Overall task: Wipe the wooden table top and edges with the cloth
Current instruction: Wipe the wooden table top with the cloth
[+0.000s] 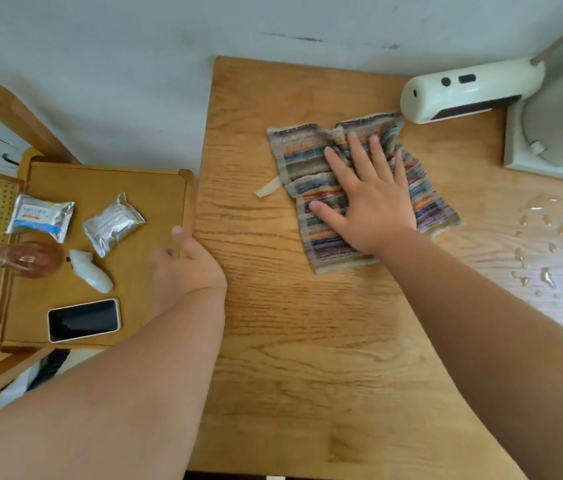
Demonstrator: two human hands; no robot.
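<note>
A striped multicoloured cloth [311, 171] lies spread on the wooden table [273, 341], toward its far middle. My right hand [366, 199] presses flat on the cloth with straight, spread fingers. My left hand [186, 265] sits at the table's left edge, thumb up against the edge and fingers loosely curled over the side, where I cannot see whether they hold the edge. Water drops [543, 244] lie on the table's right part.
A white device [463, 88] on a grey stand [557, 133] occupies the far right corner. Left of the table a lower wooden tray surface [65, 181] carries two foil packets [43, 216], a small white object [91, 271], a phone [83, 320] and a brown glass item [31, 259].
</note>
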